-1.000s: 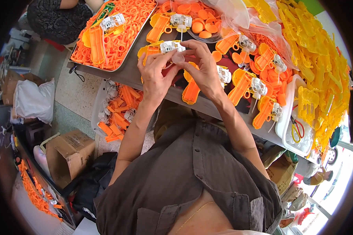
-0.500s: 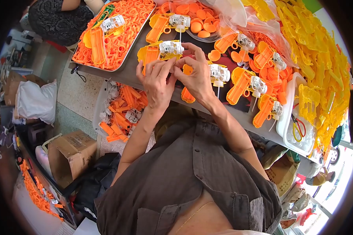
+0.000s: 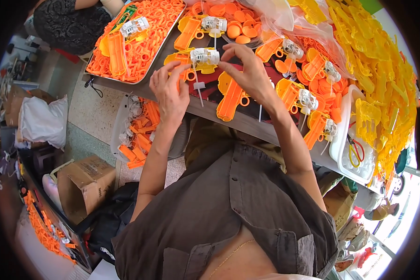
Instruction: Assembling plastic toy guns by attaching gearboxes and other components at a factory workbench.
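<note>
A toy gun half with a yellow shell [image 3: 204, 69] and a white gear mechanism [image 3: 204, 56] lies on the table in front of me. A thin white rod with a small square piece [image 3: 199, 86] hangs down from it. My left hand [image 3: 170, 91] is at its orange handle, fingers bent and apart, the fingertips seeming to touch it. My right hand [image 3: 248, 70] is over its right end, thumb and forefinger spread with nothing seen between them. Just below the right hand lies another orange and yellow toy gun half [image 3: 231, 100], its upper right part hidden by that hand.
More half-built toy guns [image 3: 291, 95] lie to the right and behind. A metal tray [image 3: 140, 80] of orange parts stands at left, a bin [image 3: 118, 140] below. Orange domes [image 3: 240, 28], a heap of yellow shells [image 3: 364, 56] and scissors [image 3: 355, 151] in a white tub are around.
My hands were close together with fingertips pinched in front of the toy gun. They have parted, left hand leftward and right hand rightward, uncovering the white rod and the toy gun half below.
</note>
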Demonstrator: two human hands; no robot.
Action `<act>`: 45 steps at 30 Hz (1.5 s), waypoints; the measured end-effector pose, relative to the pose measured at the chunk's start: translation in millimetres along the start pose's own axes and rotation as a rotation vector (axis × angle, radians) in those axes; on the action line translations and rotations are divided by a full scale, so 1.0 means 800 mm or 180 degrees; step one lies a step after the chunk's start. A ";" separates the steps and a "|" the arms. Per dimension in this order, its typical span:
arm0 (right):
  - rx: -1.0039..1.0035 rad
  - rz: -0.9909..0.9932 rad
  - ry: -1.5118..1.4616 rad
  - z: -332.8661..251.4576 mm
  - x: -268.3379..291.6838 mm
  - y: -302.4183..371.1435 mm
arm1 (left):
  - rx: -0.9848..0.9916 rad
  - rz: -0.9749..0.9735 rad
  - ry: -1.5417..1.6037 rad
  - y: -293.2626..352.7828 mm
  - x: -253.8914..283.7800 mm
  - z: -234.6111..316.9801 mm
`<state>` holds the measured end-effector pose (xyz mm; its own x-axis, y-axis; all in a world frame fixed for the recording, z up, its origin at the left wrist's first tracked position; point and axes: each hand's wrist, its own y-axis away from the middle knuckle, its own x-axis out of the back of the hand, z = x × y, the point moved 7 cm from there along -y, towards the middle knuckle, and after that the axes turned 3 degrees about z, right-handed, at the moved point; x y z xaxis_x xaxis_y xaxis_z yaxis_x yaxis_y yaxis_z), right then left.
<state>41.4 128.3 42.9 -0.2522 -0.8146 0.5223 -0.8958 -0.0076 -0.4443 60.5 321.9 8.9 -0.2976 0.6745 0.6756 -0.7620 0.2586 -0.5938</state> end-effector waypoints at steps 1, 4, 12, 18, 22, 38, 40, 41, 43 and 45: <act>-0.0156 -0.0109 0.0180 0.003 -0.002 -0.009 | 0.0142 0.0125 0.0092 -0.005 0.000 -0.005; -0.0121 -0.0327 0.0440 0.025 -0.023 -0.024 | 0.0057 0.0157 -0.0033 -0.015 -0.012 -0.001; 0.0162 -0.0601 0.0899 0.032 -0.053 -0.016 | 0.0193 0.0284 -0.0220 -0.027 -0.027 0.004; 0.0162 -0.0713 0.0930 0.028 -0.054 -0.017 | 0.0133 0.0292 -0.0357 -0.033 -0.029 0.001; 0.0212 -0.0717 0.1065 0.027 -0.055 -0.015 | 0.0132 0.0289 -0.0323 -0.039 -0.028 0.007; 0.0299 -0.0694 0.1075 0.030 -0.063 -0.018 | -0.1700 -0.0767 -0.0534 -0.083 -0.036 0.038; 0.0272 -0.0728 0.1048 0.034 -0.066 -0.018 | -0.1734 -0.0897 -0.0555 -0.087 -0.046 0.038; 0.0258 -0.0715 0.1055 0.034 -0.066 -0.022 | -0.1751 -0.0902 -0.0545 -0.088 -0.047 0.040; -0.0199 -0.1204 0.1003 0.045 -0.077 -0.027 | -0.1372 -0.1295 -0.0766 -0.091 -0.058 0.028; -0.0222 -0.1133 0.1075 0.034 -0.071 -0.026 | -0.1386 -0.1323 -0.0648 -0.092 -0.056 0.026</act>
<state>84.1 159.0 2.3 -0.0202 -0.5349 0.8447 -0.9674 -0.2029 -0.1517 118.5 258.2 31.4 -0.1632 0.3235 0.9320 -0.5464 0.7569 -0.3584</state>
